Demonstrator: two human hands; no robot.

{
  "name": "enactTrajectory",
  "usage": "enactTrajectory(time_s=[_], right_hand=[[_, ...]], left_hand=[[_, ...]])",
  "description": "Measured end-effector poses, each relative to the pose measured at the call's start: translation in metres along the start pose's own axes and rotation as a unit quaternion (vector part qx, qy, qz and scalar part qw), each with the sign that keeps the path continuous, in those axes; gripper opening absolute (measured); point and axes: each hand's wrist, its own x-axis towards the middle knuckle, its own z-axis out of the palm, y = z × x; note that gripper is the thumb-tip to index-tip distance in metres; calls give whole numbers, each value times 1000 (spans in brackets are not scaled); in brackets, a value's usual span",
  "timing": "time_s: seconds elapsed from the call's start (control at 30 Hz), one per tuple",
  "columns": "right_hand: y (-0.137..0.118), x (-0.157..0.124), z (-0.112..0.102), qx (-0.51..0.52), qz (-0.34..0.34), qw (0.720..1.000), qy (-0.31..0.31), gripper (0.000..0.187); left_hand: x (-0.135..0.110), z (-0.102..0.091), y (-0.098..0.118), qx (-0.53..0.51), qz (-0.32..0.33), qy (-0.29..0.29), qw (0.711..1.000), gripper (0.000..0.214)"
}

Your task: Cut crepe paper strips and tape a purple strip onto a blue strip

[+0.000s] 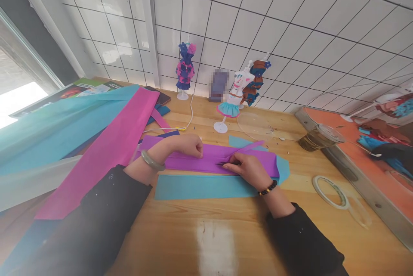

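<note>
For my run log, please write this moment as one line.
left hand: curled, pressing purple paper | right hand: holding dark tool on same paper | blue paper: under it | tape roll: at right

The purple paper strip [190, 163] lies flat, running left to right, folded lengthwise with a crease along its middle. Its right end overlaps a teal sheet [283, 168]. A narrow sliver [250, 146] lifts from its middle and slants up to the right (still joined at its lower end), where a small dark tool [221, 163] touches the paper, its kind too small to tell
</note>
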Motion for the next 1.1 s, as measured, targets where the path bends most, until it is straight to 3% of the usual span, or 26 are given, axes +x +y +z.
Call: enactTrajectory(time_s=[0.33,0.63,0.9,1.1], right_hand=[[-21,9,11,-12,-24,1000,16,40],[-13,7,7,-4,-7,1000,10,39],[-12,5,8,-5,-23,1000,6,38],[-12,7,12,-8,-26,1000,11,40]], left_hand=[[-2,0,4,-7,-7,1,1000,18],[-7,-3,13,-10,-23,-11,1000,18],[12,24,19,15,42,92,995,23],[16,28,16,-35,78,86,993,21]])
